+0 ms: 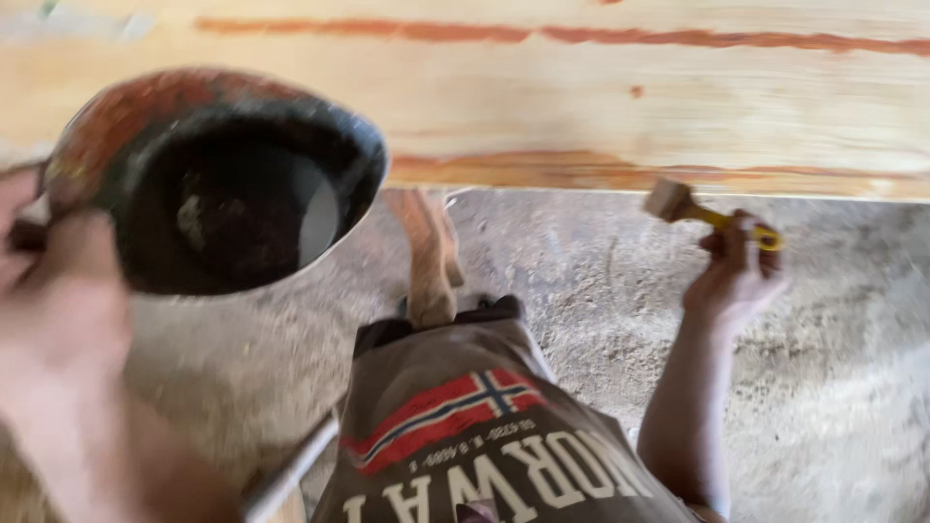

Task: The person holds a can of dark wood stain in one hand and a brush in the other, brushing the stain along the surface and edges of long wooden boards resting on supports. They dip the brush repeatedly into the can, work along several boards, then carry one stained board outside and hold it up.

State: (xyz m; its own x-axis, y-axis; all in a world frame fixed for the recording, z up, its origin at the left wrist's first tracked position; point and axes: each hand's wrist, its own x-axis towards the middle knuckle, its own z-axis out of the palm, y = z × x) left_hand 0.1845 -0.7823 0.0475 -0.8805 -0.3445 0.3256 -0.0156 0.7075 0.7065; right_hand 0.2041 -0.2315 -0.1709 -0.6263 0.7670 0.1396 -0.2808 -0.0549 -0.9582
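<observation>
1. Bowl [218,179]: a dark, round bowl with reddish stain smeared over its outer rim sits close to the camera at the upper left, tilted so its blackened inside shows, with a pale patch on the inner wall.
2. The left hand [58,310] is blurred and very near the lens; its fingers are closed on the bowl's left edge, holding it up.
3. Below the bowl, a thin grey metal rod [291,475] slants toward the bottom edge, just beside the person's grey shirt [484,446], which bears a red, white and blue flag patch and white lettering.
4. A bare leg [426,261] shows past the shirt's hem, reaching down to the ground.
5. The right hand [736,271] is raised at the right, forearm rising from the lower edge. Its fingers are curled tight around the yellow handle of a small paintbrush [702,213].
6. The brush's pale bristles point up and left, just under the lower edge of the plank; whether they touch it I cannot tell.
7. The wooden plank [581,107] spans the whole top of the view, light in colour, with long reddish-brown streaks along its upper part and along its lower edge.
8. Farthest off, the rough grey concrete floor [852,387] lies beneath everything.
</observation>
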